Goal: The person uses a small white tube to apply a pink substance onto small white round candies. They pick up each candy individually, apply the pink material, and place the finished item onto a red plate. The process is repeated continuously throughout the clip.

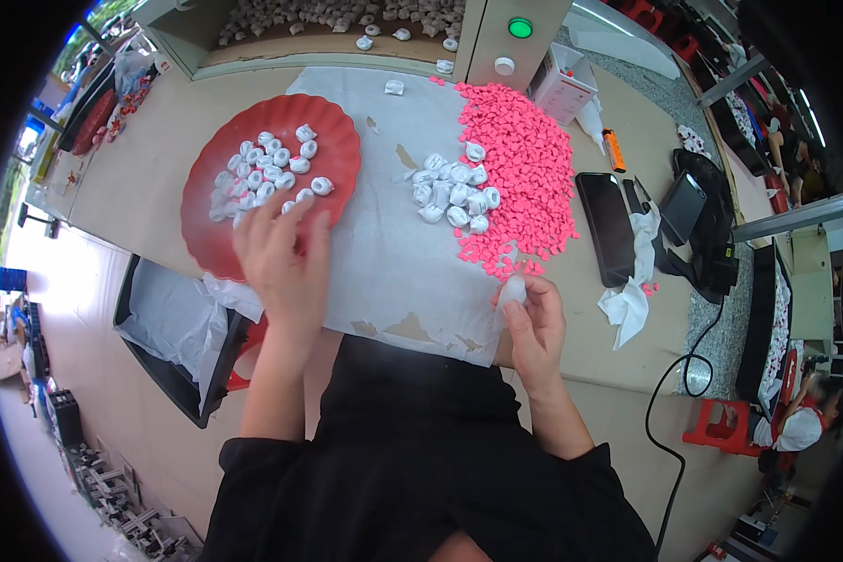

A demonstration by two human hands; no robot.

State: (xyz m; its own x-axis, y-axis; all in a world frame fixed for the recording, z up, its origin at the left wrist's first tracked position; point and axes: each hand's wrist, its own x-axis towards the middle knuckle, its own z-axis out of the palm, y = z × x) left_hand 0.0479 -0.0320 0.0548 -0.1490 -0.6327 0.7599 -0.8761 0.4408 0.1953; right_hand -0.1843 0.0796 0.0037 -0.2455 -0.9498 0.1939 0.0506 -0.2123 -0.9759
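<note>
My left hand (286, 258) is over the red scalloped plate (337, 131), its fingers bent down toward the small white round pieces (270, 159) lying there. Its thumb stands apart from the fingers, and motion blurs the fingertips. At the near edge of the pink pile, my right hand (537, 323) pinches a small whitish rounded piece (512, 290) between thumb and fingers; whether it is wrapped cannot be told. Just beyond, a cluster of white pieces (451, 190) rests on a worn white sheet (365, 272), against many small pink pieces (520, 159).
A phone (605, 228), orange lighter (613, 150), crumpled white tissue (628, 304) and white box (564, 82) sit at right. The cabinet (487, 56) at the back holds many pieces. A paper-lined black tray (173, 328) is below left; a black cable (670, 450) hangs at right.
</note>
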